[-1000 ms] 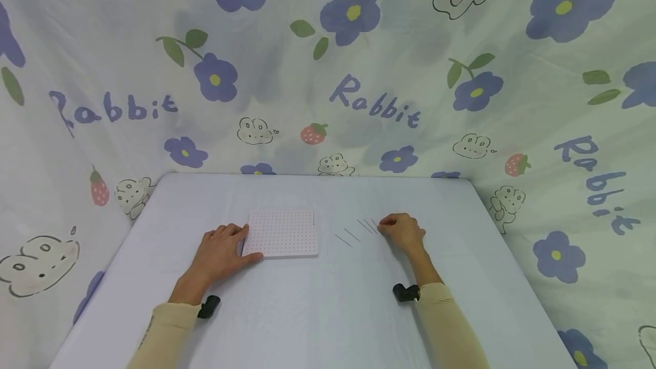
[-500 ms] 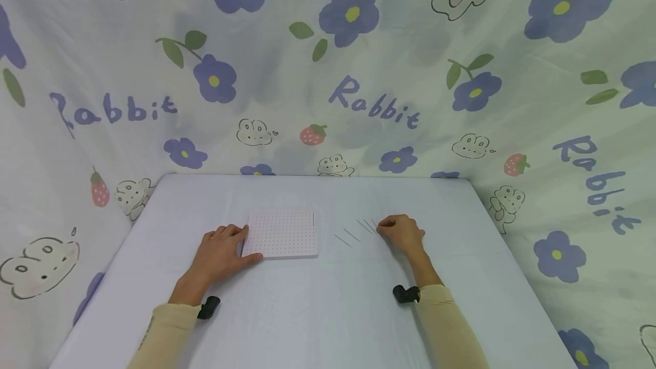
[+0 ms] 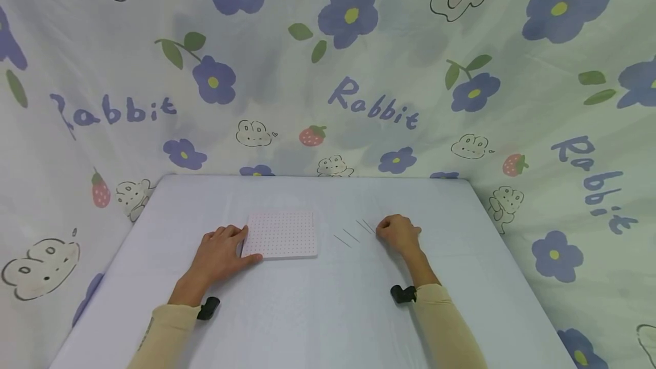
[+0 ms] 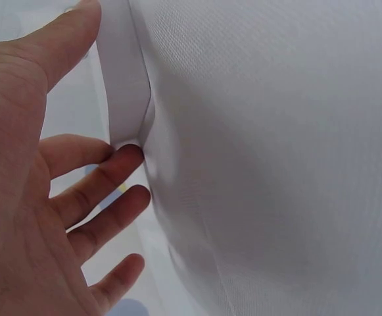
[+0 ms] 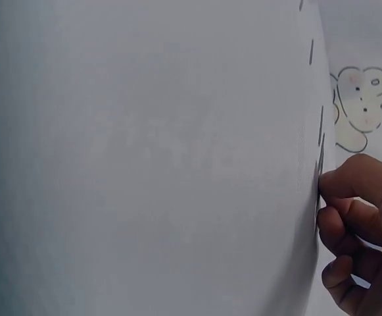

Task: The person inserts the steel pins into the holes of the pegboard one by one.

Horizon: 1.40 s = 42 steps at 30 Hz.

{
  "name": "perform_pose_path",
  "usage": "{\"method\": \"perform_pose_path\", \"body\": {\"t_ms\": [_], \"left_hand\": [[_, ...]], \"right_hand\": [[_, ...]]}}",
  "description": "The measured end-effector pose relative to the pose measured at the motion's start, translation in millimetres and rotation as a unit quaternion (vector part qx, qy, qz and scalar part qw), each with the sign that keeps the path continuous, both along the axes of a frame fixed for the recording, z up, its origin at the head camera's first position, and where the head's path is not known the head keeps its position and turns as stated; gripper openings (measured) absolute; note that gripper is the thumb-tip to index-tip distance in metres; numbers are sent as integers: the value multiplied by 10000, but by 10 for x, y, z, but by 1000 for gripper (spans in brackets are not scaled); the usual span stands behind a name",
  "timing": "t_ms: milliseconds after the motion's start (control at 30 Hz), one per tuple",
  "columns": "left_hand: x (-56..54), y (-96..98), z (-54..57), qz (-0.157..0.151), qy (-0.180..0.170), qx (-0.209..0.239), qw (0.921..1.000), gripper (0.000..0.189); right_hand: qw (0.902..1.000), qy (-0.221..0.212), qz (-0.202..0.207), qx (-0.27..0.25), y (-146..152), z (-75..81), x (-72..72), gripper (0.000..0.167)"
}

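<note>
In the head view, a white board [image 3: 282,236] dotted with a grid of small holes lies left of centre. My left hand [image 3: 219,252] holds it at the near left corner, thumb along the front edge and fingers against the left side. A thin dark rod [image 3: 313,219] stands at the board's far right corner. My right hand [image 3: 402,234] is low over the table, right of several thin dark rods [image 3: 351,234]. Seen from the right wrist, its thumb and index finger pinch another thin dark rod [image 5: 321,153]; the fingertips cover part of it.
A white cloth covers the table [image 3: 328,312]. The loose rods lie slanted between the board and my right hand. Behind and beside the table hangs a curtain [image 3: 277,84] printed with flowers and rabbits.
The rod nearest my right hand no longer shows on the cloth in the head view. The right hand has shifted very slightly; the left hand and board stay put.
</note>
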State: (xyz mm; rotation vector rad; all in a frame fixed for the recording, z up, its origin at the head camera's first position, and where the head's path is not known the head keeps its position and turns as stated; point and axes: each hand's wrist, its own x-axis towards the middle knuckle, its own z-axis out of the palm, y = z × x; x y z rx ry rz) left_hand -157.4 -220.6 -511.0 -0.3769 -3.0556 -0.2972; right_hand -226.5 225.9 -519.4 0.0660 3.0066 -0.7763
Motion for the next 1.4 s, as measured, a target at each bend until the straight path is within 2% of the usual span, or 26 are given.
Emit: {"method": "perform_pose_path", "body": {"t_ms": [200,600,1067,1400], "left_hand": [[13,13,7,-2,41,38,10000,93],[34,24,32,-24,116,35,9999,92],[75,49,19,49,99,25,9999,91],[73,44,1,30,109,-6,9999,92]], "right_hand": [[9998,53,42,171,-23,-16,5,7],[9961,-21,540,700,-26,3,-48,8],[9930,-130,859,801,-35,7,-45,11],[9959,-106,793,432,-18,33,-27,14]]}}
